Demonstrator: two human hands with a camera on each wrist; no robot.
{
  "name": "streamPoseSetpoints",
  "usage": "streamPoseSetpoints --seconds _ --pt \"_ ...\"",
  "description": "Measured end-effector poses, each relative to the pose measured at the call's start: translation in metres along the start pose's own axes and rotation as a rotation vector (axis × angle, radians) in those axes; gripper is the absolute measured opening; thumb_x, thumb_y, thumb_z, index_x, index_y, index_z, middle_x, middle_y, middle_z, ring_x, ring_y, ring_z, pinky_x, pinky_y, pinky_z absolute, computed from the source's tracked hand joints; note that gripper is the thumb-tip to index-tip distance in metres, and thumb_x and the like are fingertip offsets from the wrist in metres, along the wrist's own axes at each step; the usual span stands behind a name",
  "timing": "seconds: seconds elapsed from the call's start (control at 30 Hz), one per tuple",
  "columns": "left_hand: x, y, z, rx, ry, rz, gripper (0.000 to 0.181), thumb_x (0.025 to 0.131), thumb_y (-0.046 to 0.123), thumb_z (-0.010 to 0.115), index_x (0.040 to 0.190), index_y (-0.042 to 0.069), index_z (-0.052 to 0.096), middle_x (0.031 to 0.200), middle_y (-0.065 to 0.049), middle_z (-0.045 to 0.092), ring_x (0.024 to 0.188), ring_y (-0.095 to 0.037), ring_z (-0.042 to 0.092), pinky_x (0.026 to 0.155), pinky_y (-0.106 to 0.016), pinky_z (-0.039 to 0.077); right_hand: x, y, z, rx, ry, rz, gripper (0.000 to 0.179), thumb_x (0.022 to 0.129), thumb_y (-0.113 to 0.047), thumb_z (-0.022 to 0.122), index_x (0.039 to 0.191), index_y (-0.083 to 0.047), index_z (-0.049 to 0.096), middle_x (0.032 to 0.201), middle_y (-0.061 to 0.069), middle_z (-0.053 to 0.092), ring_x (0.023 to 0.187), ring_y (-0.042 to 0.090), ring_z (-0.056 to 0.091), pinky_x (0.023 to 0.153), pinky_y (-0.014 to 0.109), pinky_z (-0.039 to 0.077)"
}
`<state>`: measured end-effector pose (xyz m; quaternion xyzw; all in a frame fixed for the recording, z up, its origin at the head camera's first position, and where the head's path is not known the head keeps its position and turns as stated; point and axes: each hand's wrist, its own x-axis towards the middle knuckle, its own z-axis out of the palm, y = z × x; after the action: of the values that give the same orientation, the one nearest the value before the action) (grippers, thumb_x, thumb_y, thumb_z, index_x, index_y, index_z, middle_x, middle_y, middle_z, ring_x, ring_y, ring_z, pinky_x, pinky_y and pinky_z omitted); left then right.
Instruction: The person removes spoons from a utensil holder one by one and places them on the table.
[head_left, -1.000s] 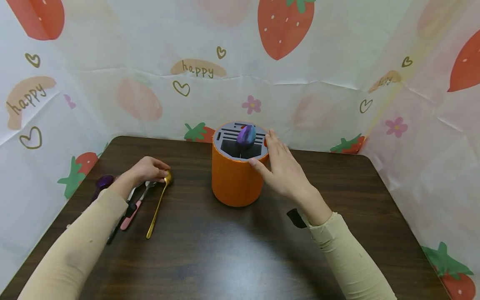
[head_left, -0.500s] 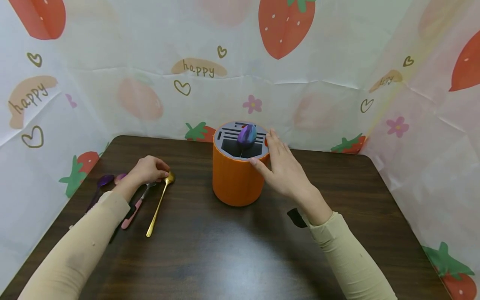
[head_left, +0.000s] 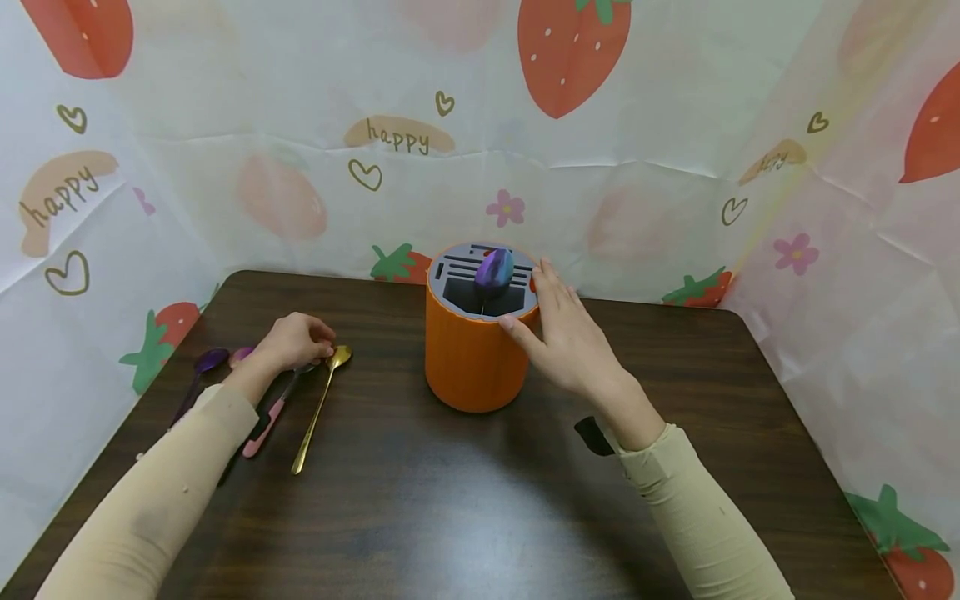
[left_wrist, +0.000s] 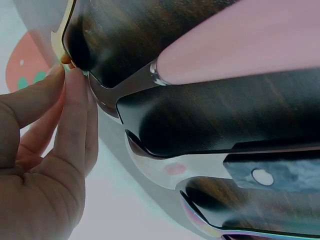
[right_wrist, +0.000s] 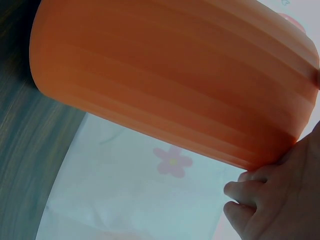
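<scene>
A gold spoon [head_left: 340, 358] lies on the table at left, its long handle pointing toward the front. The thumb and fingertips of my left hand [head_left: 292, 340] pinch the rim of its bowl; the left wrist view shows them meeting at the gold edge [left_wrist: 58, 42]. My right hand [head_left: 566, 342] rests against an orange cylindrical utensil holder [head_left: 474, 367], fingers extended along the right of its rim and thumb at the front. A purple-blue iridescent spoon [head_left: 493, 271] stands in the holder's slotted grey top.
Left of the gold spoon lie a pink-handled utensil [head_left: 264, 429], a dark-handled one partly under my left sleeve, and a purple spoon [head_left: 210, 361]. A strawberry-print cloth [head_left: 637, 125] hangs behind and beside the dark wooden table [head_left: 450, 500].
My left fingertips have shifted slightly left on the gold spoon's bowl, so more of the bowl shows. My right hand and the holder have stayed put.
</scene>
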<state>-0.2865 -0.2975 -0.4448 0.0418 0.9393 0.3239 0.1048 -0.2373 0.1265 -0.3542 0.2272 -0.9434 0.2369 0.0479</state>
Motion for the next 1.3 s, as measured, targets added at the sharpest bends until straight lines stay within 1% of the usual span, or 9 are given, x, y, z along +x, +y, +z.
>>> streamPoseSetpoints --seconds 0.1,0.2,0.33,0.43,0.63,0.8,0.93,1.07,1.3 --pt "-0.001 0.000 0.000 0.010 0.025 0.010 0.031 0.100 0.008 0.068 0.125 -0.011 0.067 0.114 -0.025 0.072 0.080 -0.023 0.072 0.073 -0.035 0.060 0.000 0.000 0.000 0.000 0.000 -0.002 0.096 0.102 -0.074 0.032 0.167 -0.007 0.010 0.175 0.004 -0.002 0.161 0.018 0.000 0.130 0.045 0.007" --pt "-0.002 0.003 0.001 0.024 0.084 0.043 0.037 0.103 0.015 0.065 0.131 -0.009 0.064 0.118 -0.025 0.071 0.094 -0.031 0.071 0.085 -0.045 0.058 0.000 0.000 0.000 0.000 0.002 -0.004 0.096 0.102 -0.074 0.032 0.167 -0.006 0.011 0.175 0.005 -0.002 0.161 0.019 0.001 0.130 0.045 0.007" --pt "-0.006 0.013 0.000 -0.008 0.209 0.094 0.046 0.106 0.023 0.061 0.141 -0.006 0.056 0.125 -0.025 0.068 0.114 -0.040 0.065 0.098 -0.056 0.052 0.000 -0.001 0.000 0.001 0.004 -0.001 0.096 0.102 -0.074 0.032 0.167 -0.006 0.011 0.175 0.004 -0.003 0.161 0.020 0.001 0.130 0.044 0.006" --pt "-0.009 0.025 -0.001 -0.064 0.319 0.134 0.048 0.106 0.024 0.061 0.145 -0.004 0.053 0.127 -0.024 0.067 0.116 -0.041 0.065 0.099 -0.056 0.052 -0.001 -0.001 -0.001 0.003 0.002 -0.001 0.096 0.102 -0.074 0.033 0.167 -0.007 0.010 0.175 0.003 -0.004 0.161 0.019 0.000 0.130 0.045 0.006" --pt "-0.012 0.057 -0.002 -0.175 0.513 0.246 0.047 0.106 0.022 0.062 0.147 0.001 0.054 0.127 -0.019 0.068 0.112 -0.037 0.067 0.095 -0.051 0.054 0.000 0.000 0.000 0.002 0.000 -0.004 0.096 0.102 -0.074 0.034 0.167 -0.007 0.009 0.175 0.003 -0.005 0.161 0.020 0.000 0.130 0.047 0.006" --pt "-0.016 0.088 -0.002 -0.263 0.622 0.360 0.046 0.105 0.018 0.064 0.148 0.005 0.056 0.126 -0.015 0.069 0.108 -0.032 0.068 0.087 -0.028 0.052 0.000 0.000 0.001 0.011 0.005 0.001 0.096 0.102 -0.074 0.033 0.167 -0.008 0.010 0.175 0.004 -0.003 0.161 0.018 -0.001 0.130 0.043 0.005" --pt "-0.020 0.115 -0.003 -0.331 0.666 0.454 0.045 0.103 0.013 0.066 0.147 0.004 0.057 0.123 -0.015 0.070 0.103 -0.029 0.068 0.080 -0.016 0.049 0.000 0.001 0.002 0.011 0.013 -0.002 0.096 0.102 -0.075 0.033 0.167 -0.008 0.010 0.175 0.005 -0.001 0.161 0.017 0.000 0.130 0.043 0.006" --pt "-0.022 0.140 -0.001 -0.366 0.672 0.538 0.042 0.102 0.008 0.067 0.143 0.005 0.061 0.122 -0.015 0.070 0.099 -0.024 0.067 0.079 -0.017 0.049 0.000 0.002 0.002 0.010 0.014 -0.003 0.096 0.102 -0.074 0.033 0.167 -0.008 0.011 0.175 0.004 -0.002 0.161 0.017 0.000 0.130 0.044 0.007" --pt "-0.024 0.178 0.005 -0.390 0.644 0.667 0.038 0.099 0.004 0.070 0.136 0.005 0.067 0.119 -0.014 0.070 0.095 -0.024 0.067 0.077 -0.023 0.051 0.001 0.002 0.002 0.012 0.010 0.000 0.096 0.102 -0.075 0.033 0.167 -0.008 0.011 0.175 0.004 -0.002 0.161 0.018 0.001 0.130 0.043 0.006"
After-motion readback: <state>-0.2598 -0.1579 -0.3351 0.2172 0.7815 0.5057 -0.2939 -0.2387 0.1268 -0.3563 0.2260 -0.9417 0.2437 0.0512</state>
